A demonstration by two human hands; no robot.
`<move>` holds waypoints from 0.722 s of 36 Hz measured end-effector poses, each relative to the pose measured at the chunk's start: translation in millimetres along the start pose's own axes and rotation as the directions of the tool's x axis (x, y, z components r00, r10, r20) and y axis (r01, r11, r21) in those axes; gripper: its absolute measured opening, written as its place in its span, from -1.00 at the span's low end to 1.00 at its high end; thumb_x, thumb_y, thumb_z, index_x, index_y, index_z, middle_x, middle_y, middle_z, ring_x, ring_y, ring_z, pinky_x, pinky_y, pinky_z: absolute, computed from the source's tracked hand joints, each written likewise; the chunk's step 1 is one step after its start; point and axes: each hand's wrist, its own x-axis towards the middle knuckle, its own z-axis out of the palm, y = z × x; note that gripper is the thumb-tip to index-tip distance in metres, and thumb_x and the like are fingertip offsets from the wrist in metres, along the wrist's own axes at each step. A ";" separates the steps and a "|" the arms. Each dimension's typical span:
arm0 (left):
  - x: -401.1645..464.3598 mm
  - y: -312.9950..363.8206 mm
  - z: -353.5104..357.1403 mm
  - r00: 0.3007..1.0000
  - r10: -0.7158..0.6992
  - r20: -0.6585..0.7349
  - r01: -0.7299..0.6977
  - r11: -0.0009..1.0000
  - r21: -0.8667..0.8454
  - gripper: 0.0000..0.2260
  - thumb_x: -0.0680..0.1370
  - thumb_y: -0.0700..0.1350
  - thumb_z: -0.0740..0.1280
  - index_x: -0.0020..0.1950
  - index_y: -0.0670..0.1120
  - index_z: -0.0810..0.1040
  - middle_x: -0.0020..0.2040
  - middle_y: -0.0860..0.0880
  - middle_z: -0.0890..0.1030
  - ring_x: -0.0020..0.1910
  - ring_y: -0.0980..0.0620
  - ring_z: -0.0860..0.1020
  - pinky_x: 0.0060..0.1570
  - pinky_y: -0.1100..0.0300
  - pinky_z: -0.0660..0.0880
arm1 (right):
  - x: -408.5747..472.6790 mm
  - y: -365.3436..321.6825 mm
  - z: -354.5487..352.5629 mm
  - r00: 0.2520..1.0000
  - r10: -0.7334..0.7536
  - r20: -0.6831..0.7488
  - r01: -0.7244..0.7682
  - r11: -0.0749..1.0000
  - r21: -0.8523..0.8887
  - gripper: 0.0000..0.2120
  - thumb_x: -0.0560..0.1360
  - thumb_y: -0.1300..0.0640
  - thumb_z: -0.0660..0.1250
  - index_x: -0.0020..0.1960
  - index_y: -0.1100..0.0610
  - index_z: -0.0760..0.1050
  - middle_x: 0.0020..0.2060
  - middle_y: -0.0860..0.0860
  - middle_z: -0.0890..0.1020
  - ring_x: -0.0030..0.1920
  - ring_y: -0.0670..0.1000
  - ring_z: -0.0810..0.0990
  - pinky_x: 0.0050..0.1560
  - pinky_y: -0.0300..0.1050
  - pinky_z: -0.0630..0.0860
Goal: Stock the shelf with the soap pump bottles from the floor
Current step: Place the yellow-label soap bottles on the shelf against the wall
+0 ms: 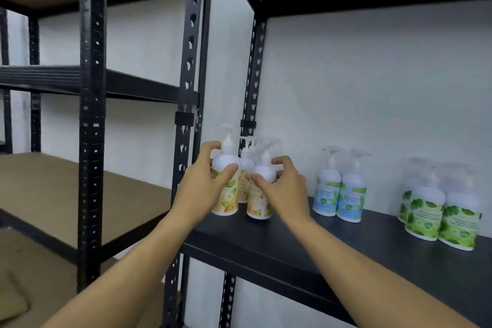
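- Gripping an orange-labelled pump bottle (226,186) with the left hand (205,184) at centre frame — fingers curling round its shoulder, thumb lying across the front.
- Gripping a second orange-labelled bottle (259,194) with the right hand (285,186) just right of the first, thumb and fingers wrapping its upper body.
- Standing both upright on the black shelf (306,242), hard against its left end, with at least one more orange bottle (246,168) tucked just behind and between them.
- Waiting further right along the same board: a blue-labelled pair (339,192), then a green-labelled cluster (442,216) near the right edge of the frame.
- Judging the bottles as rigid smooth plastic, probably full and fairly heavy, likely slippery under a loose hold.
- Favouring a grip round the body or shoulder — not the thin pump head (226,130), which looks apt to twist or snap.
- Showing no floor stock anywhere in frame.
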 end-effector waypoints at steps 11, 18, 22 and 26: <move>10.6 -4.6 7.1 1.000 0.018 -0.002 -0.017 0.999 0.029 -0.65 0.56 0.09 0.36 0.26 0.23 0.29 -0.04 0.02 0.64 -0.10 -0.02 0.65 -0.11 -0.14 0.61 | 7.5 3.6 15.5 1.000 -0.001 -0.018 0.001 0.999 -0.038 -0.46 0.34 -0.27 0.50 0.18 -0.14 0.35 -0.05 -0.02 0.67 -0.05 0.04 0.65 -0.06 0.07 0.62; 11.0 -7.6 10.6 0.999 0.032 0.014 -0.033 0.993 0.112 -0.63 0.56 0.12 0.33 0.29 0.23 0.25 -0.01 0.00 0.62 -0.07 -0.06 0.61 -0.10 -0.12 0.59 | 10.0 7.0 20.3 1.000 -0.002 -0.023 0.001 0.999 -0.052 -0.44 0.34 -0.28 0.49 0.21 -0.11 0.36 -0.06 -0.02 0.67 -0.07 0.03 0.66 -0.07 0.07 0.63; 9.6 -11.4 11.1 0.998 0.053 0.023 -0.056 0.989 0.139 -0.61 0.58 0.12 0.32 0.32 0.19 0.24 -0.02 -0.01 0.62 -0.09 -0.04 0.60 -0.13 -0.06 0.58 | 9.4 8.2 22.0 0.999 -0.011 -0.040 0.008 0.997 -0.070 -0.43 0.36 -0.27 0.50 0.23 -0.08 0.37 -0.05 -0.01 0.67 -0.08 0.03 0.66 -0.08 0.07 0.63; 8.6 -15.7 11.3 0.997 0.072 0.022 -0.074 0.988 0.132 -0.59 0.57 0.10 0.34 0.34 0.18 0.25 0.00 -0.01 0.61 -0.09 -0.03 0.59 -0.15 0.00 0.56 | 8.4 7.2 23.6 0.999 -0.016 -0.046 0.012 0.996 -0.087 -0.43 0.37 -0.24 0.51 0.23 -0.05 0.38 -0.09 -0.01 0.66 -0.11 0.02 0.65 -0.09 0.05 0.62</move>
